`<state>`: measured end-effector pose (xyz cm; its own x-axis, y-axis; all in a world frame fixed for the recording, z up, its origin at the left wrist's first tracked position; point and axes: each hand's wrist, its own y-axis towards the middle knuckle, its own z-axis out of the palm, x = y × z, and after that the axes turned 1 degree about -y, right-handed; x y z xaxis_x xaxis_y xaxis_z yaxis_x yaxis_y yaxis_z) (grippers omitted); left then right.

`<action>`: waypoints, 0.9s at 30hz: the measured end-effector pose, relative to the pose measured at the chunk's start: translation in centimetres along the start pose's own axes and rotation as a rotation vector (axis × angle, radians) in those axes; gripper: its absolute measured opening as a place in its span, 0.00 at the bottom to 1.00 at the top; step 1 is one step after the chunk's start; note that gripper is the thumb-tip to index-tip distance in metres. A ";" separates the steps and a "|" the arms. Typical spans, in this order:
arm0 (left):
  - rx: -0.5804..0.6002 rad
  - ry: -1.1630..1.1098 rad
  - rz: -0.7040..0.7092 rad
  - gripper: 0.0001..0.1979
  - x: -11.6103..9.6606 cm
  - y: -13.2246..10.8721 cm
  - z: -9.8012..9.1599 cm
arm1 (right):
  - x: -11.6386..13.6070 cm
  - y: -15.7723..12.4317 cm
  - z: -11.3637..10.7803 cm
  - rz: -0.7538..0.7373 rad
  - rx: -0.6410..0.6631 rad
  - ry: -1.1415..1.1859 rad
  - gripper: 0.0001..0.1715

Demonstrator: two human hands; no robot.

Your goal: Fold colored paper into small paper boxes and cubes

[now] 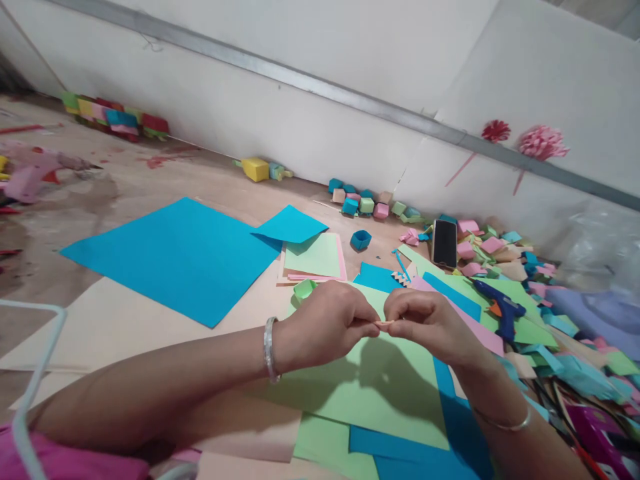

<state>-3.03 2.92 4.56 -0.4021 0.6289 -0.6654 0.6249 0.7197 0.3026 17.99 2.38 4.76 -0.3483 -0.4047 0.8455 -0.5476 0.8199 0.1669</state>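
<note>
Being pinched by fingertips of left hand and right hand: a slim peach paper strip.
Its ends are hidden; folds cannot be discerned.

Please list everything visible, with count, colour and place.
Wall: one, white, back
Table: one, brownish, below wall
Paper flowers: two, red and pink, against wall
Large sheet: one, blue, left
Smaller sheet: one, blue, centre
Paper stack: one, pale green top, partly hidden by smaller sheet
Loose sheets: several, multicoloured, foreground
Paper cups: two, blue and green, centre
Folded shapes: many, multicoloured, along wall and right
Phone: one, black screen, right
Glue guns: two, pink far left, blue right
Paper piece: one, peach, centre
Bracelets: two, silvery, wrists
Left hand: one, centre, pinching paper piece
Right hand: one, centre, likewise
</note>
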 end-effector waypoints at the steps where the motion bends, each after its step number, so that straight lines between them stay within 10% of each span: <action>1: -0.011 0.036 0.005 0.05 0.0 0.0 0.0 | 0.1 0.0 0.1 -0.012 -0.015 -0.084 0.08; 7: -0.025 0.215 -0.019 0.07 0.0 -0.3 0.4 | 0.9 -1.0 1.5 -0.188 -0.144 -0.483 0.07; 27: -0.017 0.195 0.027 0.08 -0.3 -0.7 0.9 | 1.1 -1.3 1.2 -0.176 -0.169 -0.404 0.08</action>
<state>-2.78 2.01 3.94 -0.5084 0.6922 -0.5123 0.6264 0.7055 0.3315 17.43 0.35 4.87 -0.5482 -0.6409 0.5373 -0.5049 0.7658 0.3983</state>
